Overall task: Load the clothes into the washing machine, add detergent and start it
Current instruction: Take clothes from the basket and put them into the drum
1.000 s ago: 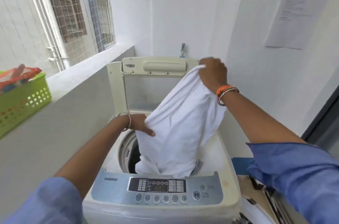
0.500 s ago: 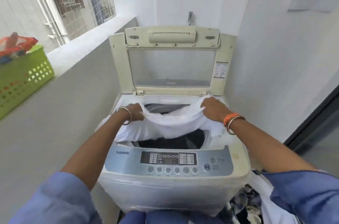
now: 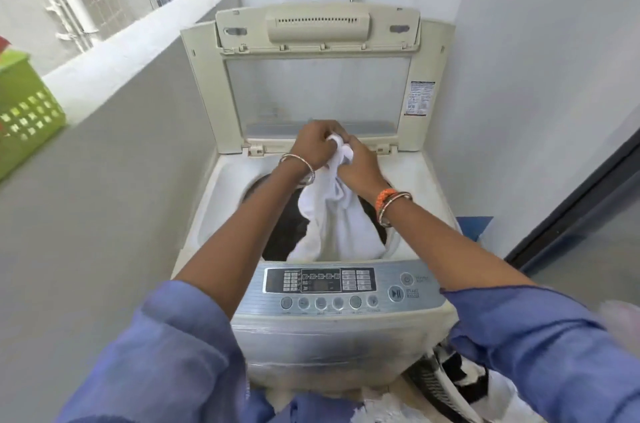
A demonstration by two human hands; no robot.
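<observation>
White walls, hands [image 3: 337, 154] bunching cloth [image 3: 337, 225] (soft, white)

washing machine [image 3: 207, 201]: cream top-loader, standing upright in a corner between two walls.
lid [image 3: 317, 90]: raised fully, standing upright at the rear; clear window panel, label at its right edge.
control panel [image 3: 341, 287]: silver-grey strip along the front edge; dark display, row of round buttons beneath it.
drum opening [image 3: 282, 232]: dark, uncovered.
white garment [image 3: 337, 214]: bunched at its top end above the opening; lower part hangs into the drum.
</observation>
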